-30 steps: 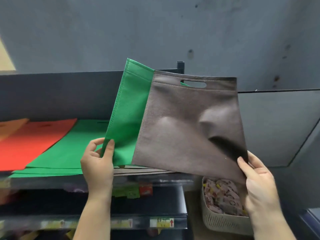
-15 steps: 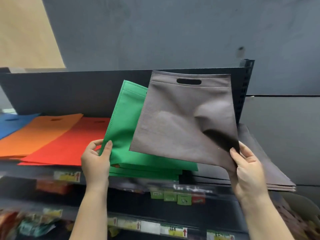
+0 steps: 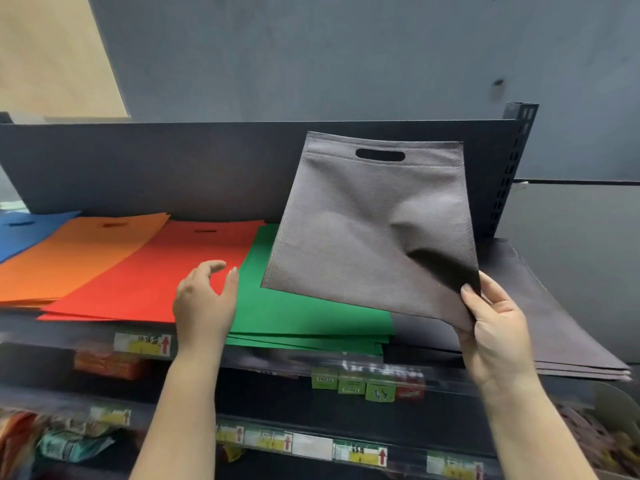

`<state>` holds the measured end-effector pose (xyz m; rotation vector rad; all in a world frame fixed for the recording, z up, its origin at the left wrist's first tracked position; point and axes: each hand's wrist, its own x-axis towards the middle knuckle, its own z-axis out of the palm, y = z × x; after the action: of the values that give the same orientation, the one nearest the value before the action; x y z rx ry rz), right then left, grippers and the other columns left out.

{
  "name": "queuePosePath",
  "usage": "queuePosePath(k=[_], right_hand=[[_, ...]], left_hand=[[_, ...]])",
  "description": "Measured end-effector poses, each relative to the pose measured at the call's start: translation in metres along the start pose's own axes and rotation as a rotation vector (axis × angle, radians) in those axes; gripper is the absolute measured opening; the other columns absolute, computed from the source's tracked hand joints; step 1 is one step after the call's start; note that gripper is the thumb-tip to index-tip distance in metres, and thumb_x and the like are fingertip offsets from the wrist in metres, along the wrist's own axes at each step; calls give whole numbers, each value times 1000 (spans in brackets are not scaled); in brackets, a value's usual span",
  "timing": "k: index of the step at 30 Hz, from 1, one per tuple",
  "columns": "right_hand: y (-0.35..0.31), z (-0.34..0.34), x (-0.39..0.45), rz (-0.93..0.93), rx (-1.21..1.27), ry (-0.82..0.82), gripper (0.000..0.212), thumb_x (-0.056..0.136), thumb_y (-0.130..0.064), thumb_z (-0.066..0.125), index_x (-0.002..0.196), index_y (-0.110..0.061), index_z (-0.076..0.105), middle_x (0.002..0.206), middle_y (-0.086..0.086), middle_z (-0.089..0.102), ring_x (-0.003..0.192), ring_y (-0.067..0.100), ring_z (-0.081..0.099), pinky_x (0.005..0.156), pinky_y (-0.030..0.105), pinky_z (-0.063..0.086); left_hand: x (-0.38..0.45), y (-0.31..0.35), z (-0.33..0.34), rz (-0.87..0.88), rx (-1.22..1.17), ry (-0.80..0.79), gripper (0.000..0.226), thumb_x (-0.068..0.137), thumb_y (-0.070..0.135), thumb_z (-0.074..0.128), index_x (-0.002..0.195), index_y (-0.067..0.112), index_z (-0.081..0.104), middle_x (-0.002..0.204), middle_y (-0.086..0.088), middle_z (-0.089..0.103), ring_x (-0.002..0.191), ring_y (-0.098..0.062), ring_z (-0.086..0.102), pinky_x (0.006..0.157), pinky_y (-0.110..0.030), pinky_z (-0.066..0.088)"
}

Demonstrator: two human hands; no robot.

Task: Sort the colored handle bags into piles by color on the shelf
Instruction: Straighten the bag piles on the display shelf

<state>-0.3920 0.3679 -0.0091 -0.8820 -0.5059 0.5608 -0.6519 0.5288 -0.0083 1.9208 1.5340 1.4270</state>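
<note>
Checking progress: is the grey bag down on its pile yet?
No, held up. The right hand pinches the grey bag's lower corner above the grey pile.

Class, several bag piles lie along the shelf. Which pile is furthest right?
The grey pile, at the shelf's right end beside the green pile. It matches the grey bag pinched in the right hand.

Held gray bag (image 3: 363,233) blocks the green pile (image 3: 304,317); red pile (image 3: 166,271) lies open.
</note>
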Motion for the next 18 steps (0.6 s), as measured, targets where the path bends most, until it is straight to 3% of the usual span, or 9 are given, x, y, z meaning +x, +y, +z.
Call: queuePosePath(k=[2, 4, 6, 8, 11, 15, 18], right_hand=[[-1, -4, 0, -15, -14, 1, 31, 96, 5, 41, 104, -13, 64, 88, -7, 74, 82, 5, 69, 72, 18, 56], [-4, -10, -1, -45, -39, 13, 30, 96, 5, 41, 103, -13, 64, 87, -7, 75, 81, 5, 69, 75, 18, 56], [-10, -18, 0, -69, -64, 21, 30, 95, 5, 42, 102, -14, 65, 87, -6, 75, 83, 6, 69, 76, 18, 55], [-17, -28, 1, -88, -89, 33, 30, 95, 5, 44, 101, -14, 66, 89, -5, 75, 86, 7, 69, 77, 17, 55], [-29, -46, 4, -159, -191, 96, 29, 93, 5, 48, 101, -16, 67, 90, -7, 74, 89, 8, 68, 83, 19, 54], [-50, -72, 7, -375, -719, 202, 23, 90, -1, 60, 108, -14, 67, 99, 0, 72, 90, 8, 66, 86, 17, 51], [-62, -91, 14, -474, -1078, 273, 28, 87, -8, 66, 115, -5, 67, 102, 9, 71, 92, 23, 66, 86, 24, 47]], left_hand=[[-6, 18, 0, -76, -242, -57, 21, 98, 22, 50, 99, 6, 64, 96, -6, 66, 98, -25, 60, 83, -32, 43], [-14, 42, 2, -231, -644, -242, 30, 99, 27, 44, 89, 9, 65, 82, -2, 70, 80, -16, 65, 76, -27, 50], [-24, 58, 10, -277, -843, -418, 26, 96, 27, 47, 87, 12, 67, 76, 2, 73, 69, -7, 67, 64, -17, 52], [-32, 69, 23, -216, -802, -483, 9, 89, 14, 58, 90, 11, 66, 76, 5, 74, 69, -3, 66, 63, -14, 51], [-41, 81, 47, -161, -664, -477, 15, 83, 1, 66, 93, 12, 65, 75, 8, 72, 65, -1, 66, 61, -14, 51], [-58, 100, 73, 16, -438, -396, 19, 81, 7, 71, 91, 21, 64, 79, 10, 70, 64, 6, 63, 58, -7, 45], [-73, 113, 89, 162, -266, -362, 16, 82, 12, 72, 93, 21, 65, 86, 3, 71, 76, -9, 66, 69, -23, 51]])
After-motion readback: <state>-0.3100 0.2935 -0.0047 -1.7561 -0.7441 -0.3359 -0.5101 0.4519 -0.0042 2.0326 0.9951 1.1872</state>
